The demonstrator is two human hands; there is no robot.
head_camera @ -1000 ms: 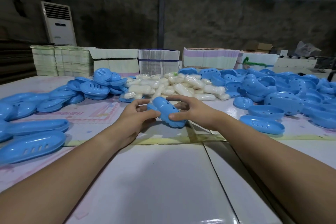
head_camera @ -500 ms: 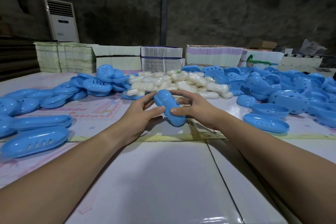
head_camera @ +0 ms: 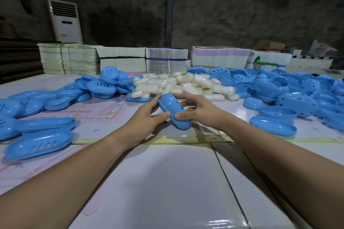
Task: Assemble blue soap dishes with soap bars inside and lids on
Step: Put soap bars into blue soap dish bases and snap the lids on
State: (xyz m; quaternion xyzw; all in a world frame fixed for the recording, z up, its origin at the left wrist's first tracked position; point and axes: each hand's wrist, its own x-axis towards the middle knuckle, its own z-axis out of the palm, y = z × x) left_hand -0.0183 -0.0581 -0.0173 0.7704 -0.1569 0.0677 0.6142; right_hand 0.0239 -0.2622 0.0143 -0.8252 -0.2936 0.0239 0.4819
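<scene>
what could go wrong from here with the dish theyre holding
1. Both hands, left hand and right hand, hold the closed soap dish above the table by thumb and fingertips only; its smooth shell could slip and drop.
2. If the lid is not fully seated, squeezing may pop it open; the seam is not clear from here.
3. The soap pile lies just behind and could be knocked.
</scene>
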